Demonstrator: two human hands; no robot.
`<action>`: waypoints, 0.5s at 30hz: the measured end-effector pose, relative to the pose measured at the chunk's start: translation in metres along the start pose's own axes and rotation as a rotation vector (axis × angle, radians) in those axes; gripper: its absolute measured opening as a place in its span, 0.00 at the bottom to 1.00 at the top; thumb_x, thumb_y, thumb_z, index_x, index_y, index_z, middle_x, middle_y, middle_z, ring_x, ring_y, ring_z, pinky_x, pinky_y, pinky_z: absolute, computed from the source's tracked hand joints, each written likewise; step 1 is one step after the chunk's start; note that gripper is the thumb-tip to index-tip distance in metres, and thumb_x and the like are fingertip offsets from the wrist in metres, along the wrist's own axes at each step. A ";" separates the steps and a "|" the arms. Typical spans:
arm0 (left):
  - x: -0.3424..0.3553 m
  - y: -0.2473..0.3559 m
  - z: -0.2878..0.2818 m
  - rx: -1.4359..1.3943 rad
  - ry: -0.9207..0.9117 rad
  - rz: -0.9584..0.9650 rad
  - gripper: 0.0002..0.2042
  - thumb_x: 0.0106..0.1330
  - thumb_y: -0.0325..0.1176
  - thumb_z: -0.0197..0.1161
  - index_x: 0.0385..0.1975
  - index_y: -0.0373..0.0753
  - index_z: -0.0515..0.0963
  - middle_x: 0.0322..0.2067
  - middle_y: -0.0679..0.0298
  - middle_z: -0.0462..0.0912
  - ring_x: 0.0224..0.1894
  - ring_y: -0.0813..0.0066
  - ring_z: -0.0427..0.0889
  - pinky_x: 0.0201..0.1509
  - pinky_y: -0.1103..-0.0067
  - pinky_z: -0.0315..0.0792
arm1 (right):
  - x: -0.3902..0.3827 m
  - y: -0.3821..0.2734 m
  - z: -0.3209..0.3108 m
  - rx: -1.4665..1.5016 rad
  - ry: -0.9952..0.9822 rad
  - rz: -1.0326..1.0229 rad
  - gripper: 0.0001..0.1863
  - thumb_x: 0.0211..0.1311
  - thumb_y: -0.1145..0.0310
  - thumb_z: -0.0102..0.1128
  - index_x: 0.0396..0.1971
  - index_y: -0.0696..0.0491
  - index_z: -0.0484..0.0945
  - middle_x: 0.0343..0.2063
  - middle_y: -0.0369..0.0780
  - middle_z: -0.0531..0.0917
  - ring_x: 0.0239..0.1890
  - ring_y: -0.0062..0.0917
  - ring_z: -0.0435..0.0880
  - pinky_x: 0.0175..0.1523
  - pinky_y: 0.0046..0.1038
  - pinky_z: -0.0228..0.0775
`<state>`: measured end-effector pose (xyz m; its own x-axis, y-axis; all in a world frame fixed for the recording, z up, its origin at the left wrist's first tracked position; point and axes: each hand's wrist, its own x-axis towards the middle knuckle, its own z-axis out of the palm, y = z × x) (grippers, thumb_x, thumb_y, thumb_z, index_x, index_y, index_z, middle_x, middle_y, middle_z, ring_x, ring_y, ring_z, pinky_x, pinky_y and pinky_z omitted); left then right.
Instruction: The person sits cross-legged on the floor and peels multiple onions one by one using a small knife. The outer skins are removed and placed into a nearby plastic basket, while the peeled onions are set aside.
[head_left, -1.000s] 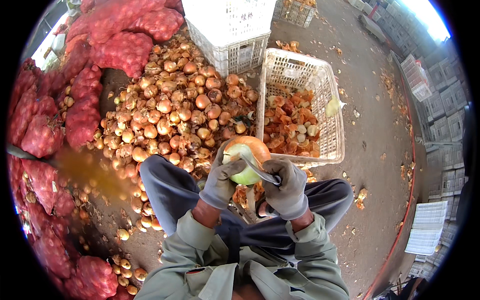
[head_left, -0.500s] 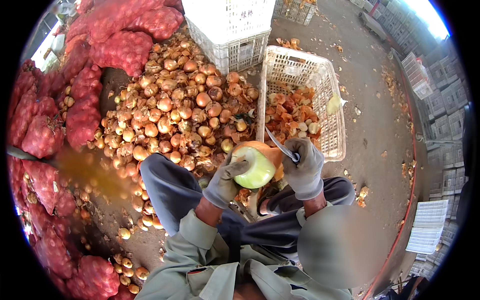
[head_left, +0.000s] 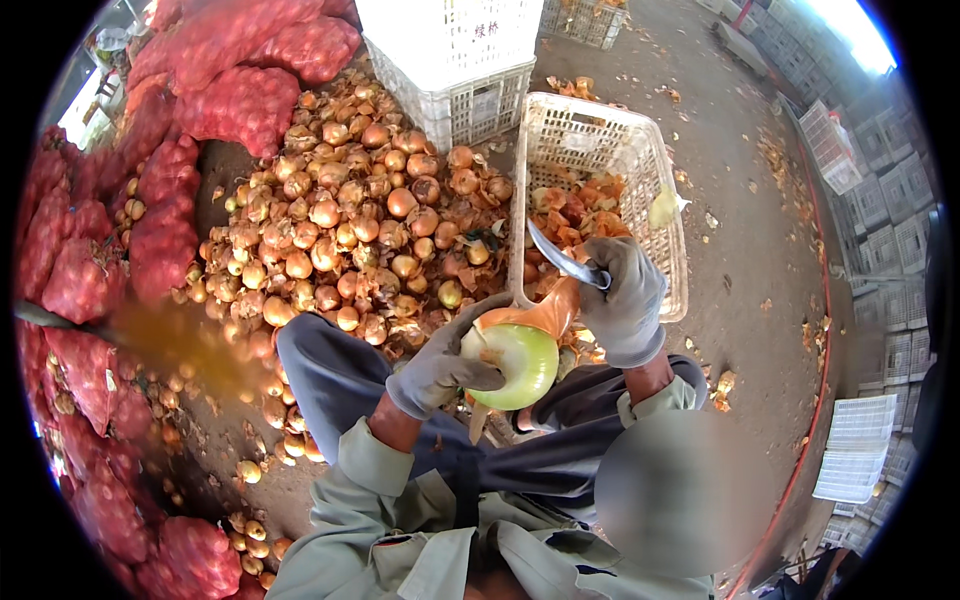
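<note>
A large, partly peeled onion rests in my gloved left hand, whose fingers and thumb wrap its left side. Pale green flesh shows over most of it. A strip of orange-brown skin stretches from its top toward my right hand. My gloved right hand is closed on a knife, its curved blade pointing up and left. That hand also seems to pinch the skin's end, though its fingers partly hide this. Just beyond stands a white plastic crate with loose onion skins inside.
A wide heap of unpeeled onions covers the floor ahead and left. Red mesh sacks of onions line the left side. Stacked white crates stand behind the heap. More crates line the right, past a red line on the floor.
My right hand has moved right and up with the knife, drawing the skin strip away from the onion. My left hand has turned the onion, and more pale flesh shows.
</note>
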<state>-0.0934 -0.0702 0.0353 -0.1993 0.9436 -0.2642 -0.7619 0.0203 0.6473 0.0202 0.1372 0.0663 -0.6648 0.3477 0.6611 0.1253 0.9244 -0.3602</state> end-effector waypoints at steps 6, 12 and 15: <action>-0.015 -0.002 -0.009 0.299 -0.007 -0.008 0.52 0.34 0.18 0.73 0.68 0.36 0.56 0.55 0.63 0.72 0.56 0.73 0.72 0.63 0.75 0.66 | 0.036 0.067 -0.021 -0.259 0.291 0.166 0.11 0.53 0.76 0.61 0.39 0.54 0.76 0.25 0.40 0.81 0.23 0.30 0.80 0.27 0.29 0.72; -0.001 -0.019 -0.013 0.479 0.145 0.256 0.45 0.37 0.27 0.80 0.60 0.35 0.63 0.52 0.62 0.73 0.55 0.73 0.73 0.62 0.74 0.68 | 0.057 0.093 -0.027 -0.435 -0.021 0.328 0.23 0.54 0.68 0.67 0.51 0.57 0.75 0.48 0.49 0.77 0.36 0.37 0.84 0.41 0.37 0.76; 0.000 -0.010 -0.011 0.237 0.197 0.251 0.43 0.37 0.18 0.74 0.61 0.36 0.64 0.52 0.62 0.74 0.55 0.70 0.74 0.62 0.72 0.68 | 0.016 0.028 -0.020 0.508 -0.208 0.525 0.21 0.52 0.70 0.72 0.45 0.61 0.78 0.30 0.43 0.84 0.28 0.22 0.82 0.35 0.27 0.75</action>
<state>-0.0928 -0.0739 0.0206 -0.4933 0.8481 -0.1935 -0.5159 -0.1061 0.8501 0.0276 0.1721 0.0795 -0.7433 0.6385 0.1996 0.1425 0.4426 -0.8853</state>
